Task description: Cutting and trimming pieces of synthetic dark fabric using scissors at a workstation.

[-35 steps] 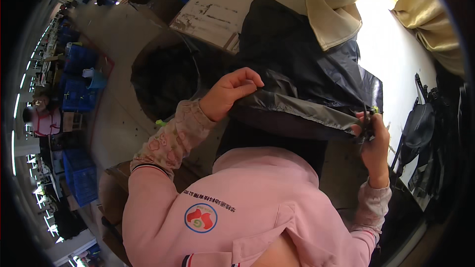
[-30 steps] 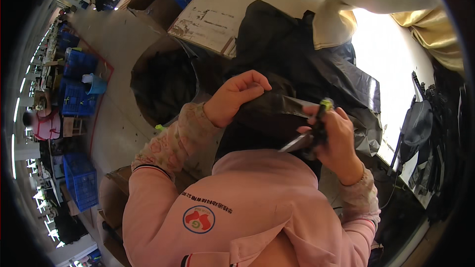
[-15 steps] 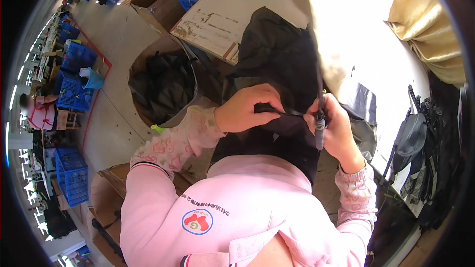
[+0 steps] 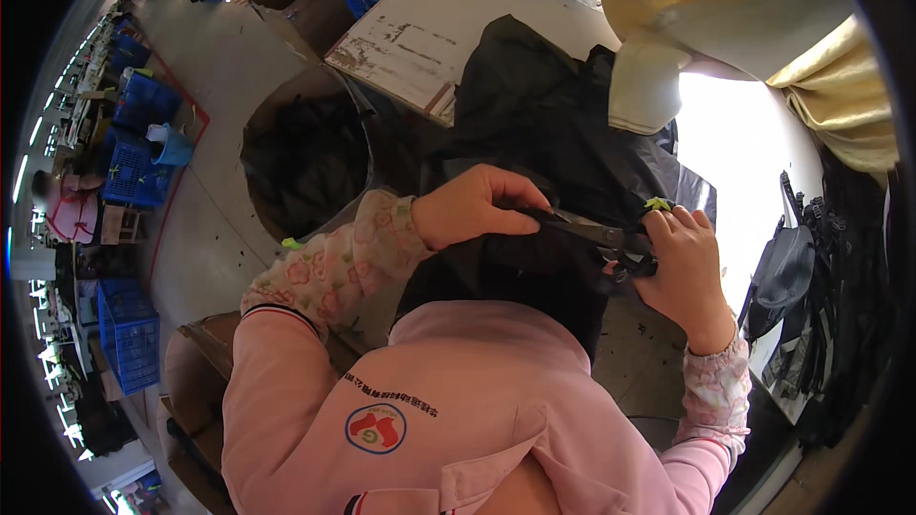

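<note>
Our left hand (image 4: 474, 208) pinches the near edge of the black fabric (image 4: 530, 105), which spreads away over the far table (image 4: 405, 33), while our right hand (image 4: 685, 262) grips scissors (image 4: 613, 236) pointing left. We do best holding that edge taut, left fingertips clear of the blades.

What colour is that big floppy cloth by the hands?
The cloth is black, best seen in the head view.

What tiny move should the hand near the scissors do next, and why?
Perhaps the left hand should ease its fingers back a little, because the scissors in the right hand point toward them from very close.
</note>
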A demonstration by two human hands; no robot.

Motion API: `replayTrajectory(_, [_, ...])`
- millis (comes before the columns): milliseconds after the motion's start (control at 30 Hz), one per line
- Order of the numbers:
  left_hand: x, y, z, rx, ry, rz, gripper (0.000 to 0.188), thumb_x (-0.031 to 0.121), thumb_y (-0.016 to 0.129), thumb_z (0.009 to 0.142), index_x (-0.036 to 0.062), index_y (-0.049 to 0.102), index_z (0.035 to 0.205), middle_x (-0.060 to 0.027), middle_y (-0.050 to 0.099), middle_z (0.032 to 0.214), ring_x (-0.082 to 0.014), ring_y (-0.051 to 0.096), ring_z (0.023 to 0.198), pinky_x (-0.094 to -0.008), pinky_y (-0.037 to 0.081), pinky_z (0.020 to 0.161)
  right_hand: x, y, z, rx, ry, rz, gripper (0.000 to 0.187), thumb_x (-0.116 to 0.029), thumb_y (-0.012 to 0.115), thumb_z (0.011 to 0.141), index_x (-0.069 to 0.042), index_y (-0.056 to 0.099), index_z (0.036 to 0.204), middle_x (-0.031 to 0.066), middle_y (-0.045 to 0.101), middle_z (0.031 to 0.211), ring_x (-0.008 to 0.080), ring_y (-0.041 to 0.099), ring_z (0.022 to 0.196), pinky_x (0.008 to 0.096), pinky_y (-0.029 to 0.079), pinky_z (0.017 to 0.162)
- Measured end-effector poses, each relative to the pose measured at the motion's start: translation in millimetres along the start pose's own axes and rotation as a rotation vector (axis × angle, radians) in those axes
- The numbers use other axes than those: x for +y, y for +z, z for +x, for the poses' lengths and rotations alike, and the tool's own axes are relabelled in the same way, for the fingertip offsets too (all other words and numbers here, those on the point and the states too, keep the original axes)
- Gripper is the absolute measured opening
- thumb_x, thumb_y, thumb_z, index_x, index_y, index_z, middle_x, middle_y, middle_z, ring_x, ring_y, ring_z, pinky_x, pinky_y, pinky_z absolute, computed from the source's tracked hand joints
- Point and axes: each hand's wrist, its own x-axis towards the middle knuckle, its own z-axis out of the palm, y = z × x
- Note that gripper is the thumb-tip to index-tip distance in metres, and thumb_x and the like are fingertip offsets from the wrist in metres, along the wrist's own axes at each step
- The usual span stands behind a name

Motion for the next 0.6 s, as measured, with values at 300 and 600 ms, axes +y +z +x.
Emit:
replayTrajectory(300, [3,6,2,-0.014,0.002,0.042,0.025,0.002,0.069,0.085,-0.0014,0.067,0.109,-0.0008,0.068,0.097,-0.0059,0.059,0.089,-0.0223,0.047,0.080,-1,-2,3,-0.005,-0.036,0.001,0.031,-0.012,0.073,0.052,-0.005,0.055,0.077,0.0106,0.060,0.074,0.0294,0.060,0.076,0.0376,0.043,0.072])
replayTrajectory(600, [19,-10,-10,0.005,0.037,0.144,0.022,0.004,0.069,0.084,-0.0011,0.068,0.106,-0.0018,0.067,0.097,-0.0078,0.059,0.091,-0.0233,0.048,0.083,13,4,-7,0.010,0.067,0.047,0.035,-0.023,0.083,0.062,-0.006,0.055,0.075,0.0099,0.059,0.064,0.0309,0.060,0.066,0.0378,0.043,0.063])
